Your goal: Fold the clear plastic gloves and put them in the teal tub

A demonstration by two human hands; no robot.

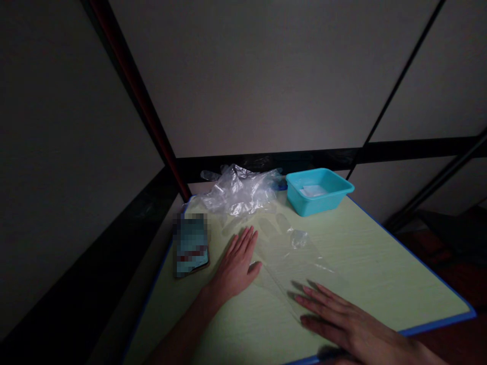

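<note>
A clear plastic glove lies spread flat on the pale green table, its finger parts toward the back. My left hand rests palm down at the glove's left edge, fingers stretched out. Over the glove's near right part is my right hand, fingers apart and holding nothing; whether its fingertips touch the plastic is unclear. Behind the hands, a crumpled heap of clear plastic gloves sits at the table's far edge.
A turquoise basket with something white inside stands at the back right of the table. A phone, its screen blurred, lies near the left edge. Panelled walls rise behind and to the left.
</note>
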